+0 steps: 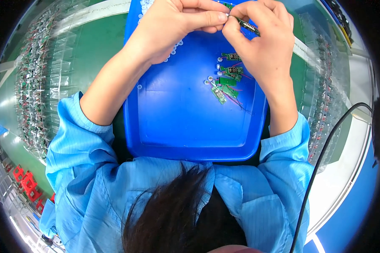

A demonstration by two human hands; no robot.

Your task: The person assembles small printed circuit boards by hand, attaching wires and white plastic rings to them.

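Note:
Over the far part of a blue tray, my two hands meet fingertip to fingertip. Between the thumb and fingers of my right hand is a small green circuit board with a row of pale contacts. My left hand pinches a tiny white part at the board's left end; the fingers hide most of it. Below my right hand, several green circuit boards with thin wires and white round pieces lie in the tray. Loose white round pieces are scattered beside and beyond my left wrist.
The tray stands on a green surface. Dense rows of wired parts in clear plastic lie to the left and right. A black cable curves down the right side. Red stools stand at the lower left.

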